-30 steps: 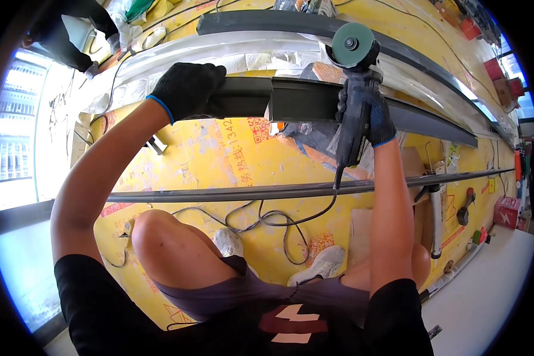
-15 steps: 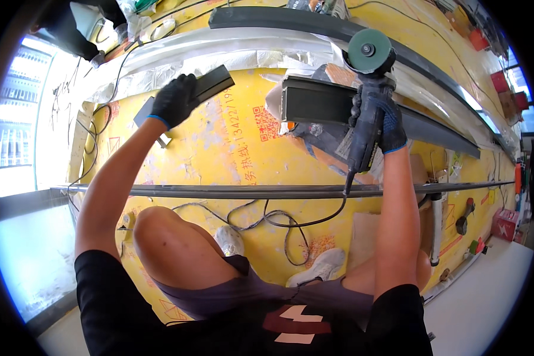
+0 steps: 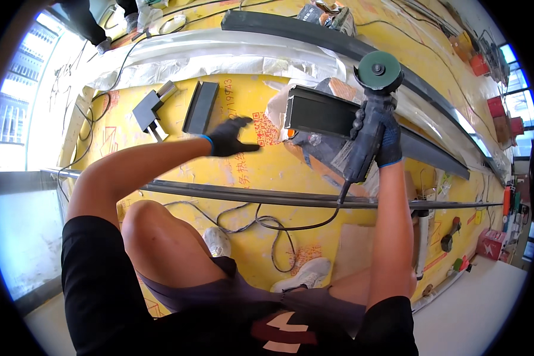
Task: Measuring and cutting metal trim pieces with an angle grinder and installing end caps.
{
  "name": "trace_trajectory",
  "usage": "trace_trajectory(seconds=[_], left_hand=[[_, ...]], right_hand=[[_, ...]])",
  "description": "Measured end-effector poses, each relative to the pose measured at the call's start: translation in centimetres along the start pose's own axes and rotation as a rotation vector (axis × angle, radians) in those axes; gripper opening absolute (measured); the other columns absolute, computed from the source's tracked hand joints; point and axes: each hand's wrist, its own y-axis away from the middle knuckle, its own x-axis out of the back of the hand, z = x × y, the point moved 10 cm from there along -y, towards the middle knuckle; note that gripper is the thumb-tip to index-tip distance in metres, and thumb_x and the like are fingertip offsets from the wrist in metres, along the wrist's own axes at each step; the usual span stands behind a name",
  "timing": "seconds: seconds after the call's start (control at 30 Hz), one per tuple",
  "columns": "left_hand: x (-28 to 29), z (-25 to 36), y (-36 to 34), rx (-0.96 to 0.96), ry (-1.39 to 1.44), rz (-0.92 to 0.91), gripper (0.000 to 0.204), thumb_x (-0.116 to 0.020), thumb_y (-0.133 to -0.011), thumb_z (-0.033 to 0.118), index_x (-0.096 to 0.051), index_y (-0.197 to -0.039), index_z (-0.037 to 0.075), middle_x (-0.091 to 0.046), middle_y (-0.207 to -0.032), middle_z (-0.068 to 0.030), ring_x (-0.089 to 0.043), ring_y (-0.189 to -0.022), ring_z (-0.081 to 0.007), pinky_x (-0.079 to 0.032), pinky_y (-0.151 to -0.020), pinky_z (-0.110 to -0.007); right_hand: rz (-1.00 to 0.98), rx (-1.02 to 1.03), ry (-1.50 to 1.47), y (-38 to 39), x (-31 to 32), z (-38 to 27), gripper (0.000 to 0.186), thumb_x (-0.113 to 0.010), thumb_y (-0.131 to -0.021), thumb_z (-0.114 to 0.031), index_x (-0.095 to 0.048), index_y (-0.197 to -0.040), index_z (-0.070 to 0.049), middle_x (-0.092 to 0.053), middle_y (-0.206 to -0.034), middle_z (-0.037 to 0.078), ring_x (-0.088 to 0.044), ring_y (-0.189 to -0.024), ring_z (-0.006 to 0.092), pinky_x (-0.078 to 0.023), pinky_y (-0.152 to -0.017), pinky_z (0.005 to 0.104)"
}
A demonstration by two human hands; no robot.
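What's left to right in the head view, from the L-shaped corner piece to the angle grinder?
L-shaped corner piece → short dark profile → open left hand → left end of the longer dark profile → angle grinder, gripped by the right hand.

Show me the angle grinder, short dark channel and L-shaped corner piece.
Angle grinder [image 3: 369,132], head view: its black body.
Short dark channel [image 3: 202,108], head view: middle of its length.
L-shaped corner piece [image 3: 148,111], head view: its black elbow.

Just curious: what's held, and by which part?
The black-gloved right hand grips a black, green-disced angle grinder by its body; black-gloved left hand: nothing.
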Motion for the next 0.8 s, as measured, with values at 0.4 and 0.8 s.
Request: trace_trajectory(seconds=[0.4, 0.8], left_hand=[[-4.9, 16.5, 4.7, 0.187, 0.419, 0.102, 0.090, -0.065, -0.093, 0.069, -0.051, -0.142, -0.004, -0.051, -0.140, -0.0336, -0.058, -0.128, -0.0478, -0.046, -0.109, -0.050], [-4.6, 17.0, -2.5, 0.255, 1.831, 0.710, 0.060, -0.086, -0.086, 0.035, -0.064, -0.127, -0.003, -0.072, -0.114, -0.0152, -0.068, -0.101, -0.0237, -0.055, -0.092, -0.036]], right_hand=[[0.079, 0.052, 0.115, -0.1, -0.2, -0.4, 0.039, -0.065, -0.097, -0.026, -0.058, -0.128, -0.004, -0.067, -0.102, 0.015, -0.069, -0.087, 0.0314, -0.060, -0.080, 0.0511], [0.145, 0.133, 0.452, 1.3, -11.9, -8.1, 0.052, -0.072, -0.092, -0.032, -0.054, -0.132, -0.004, -0.066, -0.100, 0.012, -0.068, -0.083, 0.0257, -0.060, -0.076, 0.0484]])
